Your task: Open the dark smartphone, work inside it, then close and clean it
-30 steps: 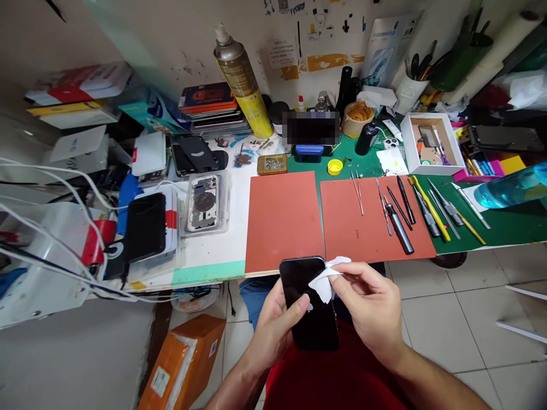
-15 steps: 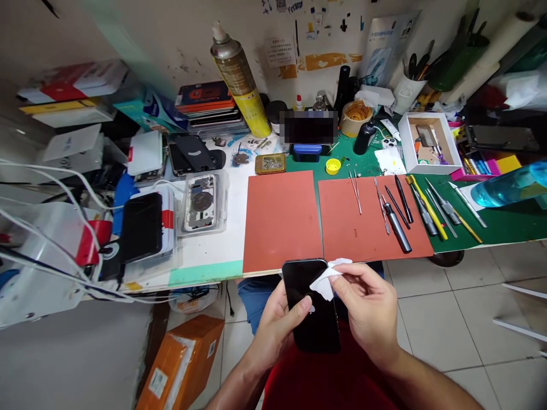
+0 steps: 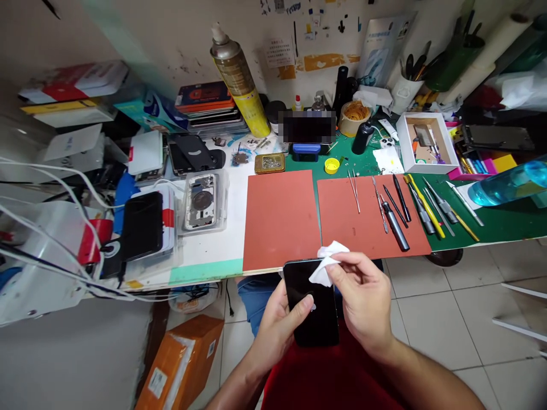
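My left hand [image 3: 277,330] grips a black smartphone [image 3: 310,304] upright in front of my body, with the thumb across its dark face. My right hand [image 3: 363,299] pinches a crumpled white cloth [image 3: 327,265] between fingers and thumb. The cloth rests against the phone's top right corner and covers part of that edge. Both hands are held just below the bench's front edge, over my red shirt.
Two terracotta-red mats [image 3: 280,219] [image 3: 367,213] lie on the bench, the right one holding tweezers and screwdrivers. To the left sit a phone housing in a clear tray [image 3: 200,202] and a black phone [image 3: 143,225]. An orange parcel [image 3: 182,364] lies on the floor.
My right hand and the white cloth have risen slightly toward the phone's top edge. The head view has drifted a little, shifting the bench slightly up and left.
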Available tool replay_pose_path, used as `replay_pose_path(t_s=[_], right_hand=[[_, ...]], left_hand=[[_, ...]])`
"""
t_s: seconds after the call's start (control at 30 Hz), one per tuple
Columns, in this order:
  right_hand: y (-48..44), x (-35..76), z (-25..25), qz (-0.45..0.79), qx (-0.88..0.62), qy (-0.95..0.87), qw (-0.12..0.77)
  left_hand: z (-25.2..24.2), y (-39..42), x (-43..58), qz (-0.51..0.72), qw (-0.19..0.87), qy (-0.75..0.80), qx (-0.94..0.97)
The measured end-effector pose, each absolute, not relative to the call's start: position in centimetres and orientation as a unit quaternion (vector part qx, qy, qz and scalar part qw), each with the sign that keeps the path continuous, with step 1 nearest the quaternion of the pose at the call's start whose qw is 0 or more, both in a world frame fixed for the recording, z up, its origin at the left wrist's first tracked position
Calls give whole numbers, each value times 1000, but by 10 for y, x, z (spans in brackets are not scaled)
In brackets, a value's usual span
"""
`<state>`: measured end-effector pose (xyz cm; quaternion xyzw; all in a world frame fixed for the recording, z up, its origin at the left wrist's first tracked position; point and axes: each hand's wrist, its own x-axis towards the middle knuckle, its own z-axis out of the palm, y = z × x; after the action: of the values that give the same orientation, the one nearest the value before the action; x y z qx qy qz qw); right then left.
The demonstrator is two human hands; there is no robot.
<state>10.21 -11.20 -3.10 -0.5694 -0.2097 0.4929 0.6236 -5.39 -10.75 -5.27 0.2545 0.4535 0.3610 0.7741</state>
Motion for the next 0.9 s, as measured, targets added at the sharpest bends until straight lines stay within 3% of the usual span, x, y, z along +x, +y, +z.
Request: replay_pose_path(t_s=[0.3,0.67,0.9], right_hand=[[-116,125,-35,509,-571,-258,590],[-84,173,-12,559,-539,-517,360],[-70,163,-7,559,-506,-590,289]], left_hand=[[-44,-110,-55,319,809,410,275],[-51,-109,-62,242,810,384,371],[-50,-103,-51,210,747,383,501]])
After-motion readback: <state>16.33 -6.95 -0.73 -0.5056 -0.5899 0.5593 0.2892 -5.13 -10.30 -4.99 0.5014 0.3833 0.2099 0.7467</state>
